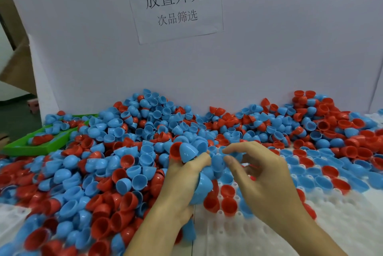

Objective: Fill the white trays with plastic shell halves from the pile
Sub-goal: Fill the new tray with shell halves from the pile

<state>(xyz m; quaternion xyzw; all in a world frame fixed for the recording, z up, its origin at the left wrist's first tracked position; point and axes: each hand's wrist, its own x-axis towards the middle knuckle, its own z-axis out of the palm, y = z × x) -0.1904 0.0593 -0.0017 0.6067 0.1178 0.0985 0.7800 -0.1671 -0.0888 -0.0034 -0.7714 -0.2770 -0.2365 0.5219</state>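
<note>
Head view: we take the white tray (269, 233) at lower right as the landmark. Our left hand (186, 175) sits at the tray's left edge, fingers curled round a handful of shell halves: a blue shell half (187, 152) and a red shell half (175, 151) stand out at the top of the grip, and a further blue half (202, 188) bulges from under the palm. Our right hand (261, 175) hovers over the tray's far-left rows, with thumb and forefinger curled toward a blue half lying between the two hands; whether the fingertips have closed on it cannot be told.

The pile (128, 152) spreads left of and beyond the tray, banked against a white backboard (290, 48) that carries a paper sign (174, 3). A green bin (27, 146) lies far left of the tray. The tray's far rows hold seated red and blue halves; its near rows appear unfilled.

Risks, in our judgement:
- The left grip is overloaded; the lower half may slip and fall onto seated halves, displacing them.
- Loose halves banked at the tray's far and left edges may slide into open sockets at an angle.
- Two halves may be nested together and seated as one.
- A half released tilted may not settle in its socket.
</note>
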